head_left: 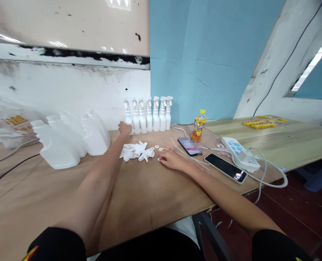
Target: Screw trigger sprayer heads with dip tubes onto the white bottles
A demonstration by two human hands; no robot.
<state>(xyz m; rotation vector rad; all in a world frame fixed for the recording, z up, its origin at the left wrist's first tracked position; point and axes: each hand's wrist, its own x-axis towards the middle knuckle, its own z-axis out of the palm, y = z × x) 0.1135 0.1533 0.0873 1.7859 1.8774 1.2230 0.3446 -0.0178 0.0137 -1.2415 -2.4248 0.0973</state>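
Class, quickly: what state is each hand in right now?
Left hand: at the leftmost spray bottle; grip can't be told.
Right hand: fingers bent beside small white rings; whether holding one can't be told.

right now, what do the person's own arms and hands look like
The left hand and right hand wear no gloves, and the forearms are bare, with no watch visible. Both sleeves are short and black: the left sleeve has a red-and-yellow marking, the right sleeve a small yellowish one at the frame's edge.

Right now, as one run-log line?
left hand: at row's leftmost spray bottle, grip unclear | right hand: beside white rings | spray heads: loose on tabletop
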